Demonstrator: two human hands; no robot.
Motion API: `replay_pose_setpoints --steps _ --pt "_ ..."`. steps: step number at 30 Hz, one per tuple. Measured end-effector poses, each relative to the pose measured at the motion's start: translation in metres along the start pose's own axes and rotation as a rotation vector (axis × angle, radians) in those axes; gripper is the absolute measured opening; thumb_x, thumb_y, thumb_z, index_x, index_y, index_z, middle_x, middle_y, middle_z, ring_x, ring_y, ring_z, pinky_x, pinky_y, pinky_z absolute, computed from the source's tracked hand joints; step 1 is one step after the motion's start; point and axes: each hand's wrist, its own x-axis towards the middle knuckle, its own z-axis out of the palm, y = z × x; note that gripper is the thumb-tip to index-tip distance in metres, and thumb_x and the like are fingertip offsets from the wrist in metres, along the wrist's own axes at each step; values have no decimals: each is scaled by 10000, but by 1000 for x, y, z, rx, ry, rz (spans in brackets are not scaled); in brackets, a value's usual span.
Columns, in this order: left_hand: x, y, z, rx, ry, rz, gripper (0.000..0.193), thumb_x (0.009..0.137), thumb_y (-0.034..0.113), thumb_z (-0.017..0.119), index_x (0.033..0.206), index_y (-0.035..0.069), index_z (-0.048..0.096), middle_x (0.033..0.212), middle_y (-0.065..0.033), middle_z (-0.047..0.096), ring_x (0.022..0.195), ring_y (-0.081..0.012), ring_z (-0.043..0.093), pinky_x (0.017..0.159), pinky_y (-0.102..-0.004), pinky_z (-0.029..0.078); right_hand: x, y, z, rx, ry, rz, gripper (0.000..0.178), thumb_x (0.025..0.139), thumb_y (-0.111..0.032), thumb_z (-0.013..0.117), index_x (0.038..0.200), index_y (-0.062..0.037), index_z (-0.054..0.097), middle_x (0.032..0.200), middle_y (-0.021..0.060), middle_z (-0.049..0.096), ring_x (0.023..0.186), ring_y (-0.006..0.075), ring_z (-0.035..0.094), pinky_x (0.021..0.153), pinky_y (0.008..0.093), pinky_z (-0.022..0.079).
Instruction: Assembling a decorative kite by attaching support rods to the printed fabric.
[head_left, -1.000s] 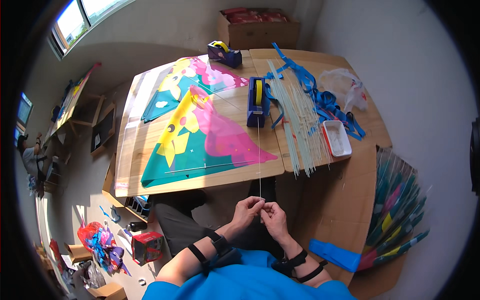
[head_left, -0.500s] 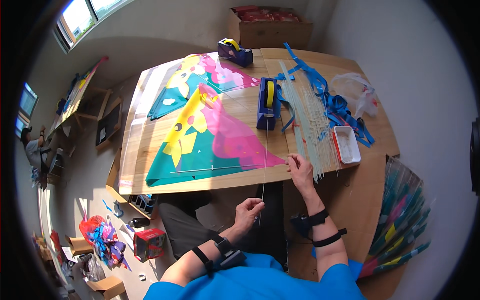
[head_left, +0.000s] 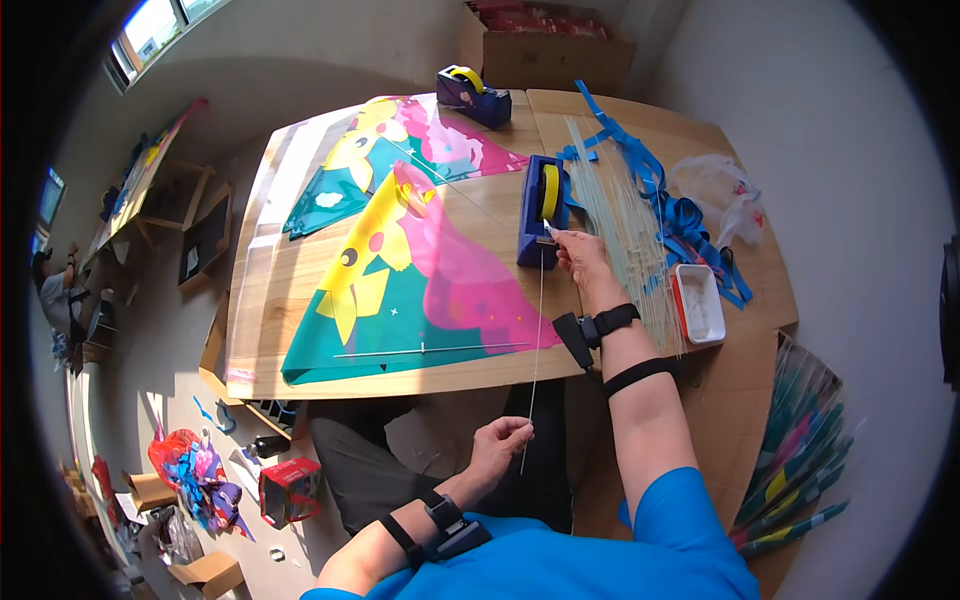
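My left hand pinches a thin pale rod near its lower end, over my lap. From there the rod runs up past the table edge to the front of a dark blue tape dispenser with a yellow-cored roll. My right hand is closed at the dispenser's cutting edge, thumb and finger pinching the end of the tape. Left of it lies a triangular kite sail in green, pink and yellow, with a thin rod across its lower part. Behind it is a similar kite sail, partly covered.
Right of the dispenser lie many thin pale rods, blue ribbon, a clear plastic bag and a white-and-red tray. A second tape dispenser stands at the back. Bundled kites lean at the right; cartons sit around.
My right hand has moved from the near kite's right tip up to the dispenser's front edge. My left hand stays on the thin rod, slightly lower in view.
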Motion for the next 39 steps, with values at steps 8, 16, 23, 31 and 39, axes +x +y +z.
replay_pose_setpoints --steps 8,16,23,31,39 --pt "5 -2 2 -11 -48 -20 167 901 165 674 1014 42 669 858 -20 675 707 -55 557 648 -198 443 28 -15 -9 94 -47 347 246 818 -135 750 750 -77 521 584 33 483 435 113 430 369 218 358" --pt "6 -3 3 15 -45 -13 152 907 145 663 1011 34 668 865 -27 676 748 -66 580 680 -212 464 27 -16 -8 74 -48 332 219 862 -140 697 754 -81 516 569 23 458 433 104 403 370 229 314" --pt "4 -4 5 63 -14 -11 154 901 134 668 1006 20 670 864 -31 677 773 -74 599 690 -215 467 -6 -18 14 -64 117 293 203 875 -207 680 755 -102 555 631 -3 482 487 109 410 397 267 308" --pt "13 -9 17 74 -32 56 145 893 128 676 994 25 685 838 -23 677 744 -65 584 671 -205 451 15 15 -23 -84 233 97 142 847 -185 692 781 -80 623 636 -18 507 520 95 431 429 279 326" --pt "15 -11 13 86 -8 80 133 876 149 692 965 49 697 806 0 671 640 -33 501 561 -182 387 -155 19 -33 125 -39 142 334 797 -28 723 1081 6 552 669 25 577 493 78 484 393 234 347"
